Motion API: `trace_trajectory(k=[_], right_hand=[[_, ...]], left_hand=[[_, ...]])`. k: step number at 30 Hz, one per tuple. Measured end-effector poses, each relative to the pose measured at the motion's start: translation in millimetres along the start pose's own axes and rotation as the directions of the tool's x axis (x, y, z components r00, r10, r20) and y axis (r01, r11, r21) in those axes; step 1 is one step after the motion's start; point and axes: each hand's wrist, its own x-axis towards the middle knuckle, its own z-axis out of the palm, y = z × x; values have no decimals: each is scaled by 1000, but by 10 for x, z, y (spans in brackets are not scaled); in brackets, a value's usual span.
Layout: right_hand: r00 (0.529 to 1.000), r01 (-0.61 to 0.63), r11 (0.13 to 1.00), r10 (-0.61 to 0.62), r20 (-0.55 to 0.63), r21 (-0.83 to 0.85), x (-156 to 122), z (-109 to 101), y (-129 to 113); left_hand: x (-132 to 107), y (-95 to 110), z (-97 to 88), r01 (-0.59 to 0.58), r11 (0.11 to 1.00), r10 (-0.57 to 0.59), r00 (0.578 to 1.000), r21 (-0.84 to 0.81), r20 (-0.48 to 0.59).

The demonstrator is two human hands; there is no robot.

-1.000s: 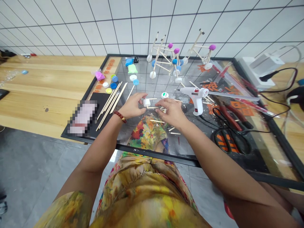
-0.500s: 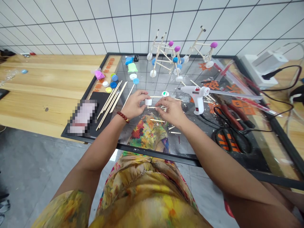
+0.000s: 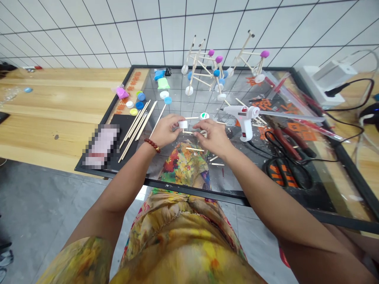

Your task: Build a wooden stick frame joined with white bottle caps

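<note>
White tiled wall point(image 3: 148, 33), wooden table point(image 3: 59, 106), power strip point(image 3: 310, 85), red-handled pliers point(image 3: 286, 139) near black-handled scissors point(image 3: 286, 175)

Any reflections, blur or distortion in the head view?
Head view: glossy tabletop mirrors wall tiles; head view: tile lines splay sideways, suggesting lens distortion; head view: the white piece at the left hand looks soft, and a pixelated block masks detail.

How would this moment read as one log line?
left hand: holding white cap | right hand: at short stick | glue gun: right of both hands
</note>
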Motion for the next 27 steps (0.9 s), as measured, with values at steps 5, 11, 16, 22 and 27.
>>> trace_trajectory(k=[5,11,16,22,27], right_hand=[[997,7,998,-2,-81,66,-6,-39,91],[1000,9,998,-7,-30,67,10,-16,75],[999,15,999,-14,-36,49,18,-1,58],[998,17,1000,-16,-68,24,-12,-23,22],[993,10,1000,-9,-114,4,-40,-69,-20]], left_hand=[[-6,-5,-3,-19,1000,19,1000,-6,18],[0,-25,14,-32,999,32,999,-21,6],[4,-37,23,-39,999,39,999,2,10],[-5,-90,37,-73,997,73,997,-18,-10],[-6,-183,62,-143,989,144,989,38,-23]])
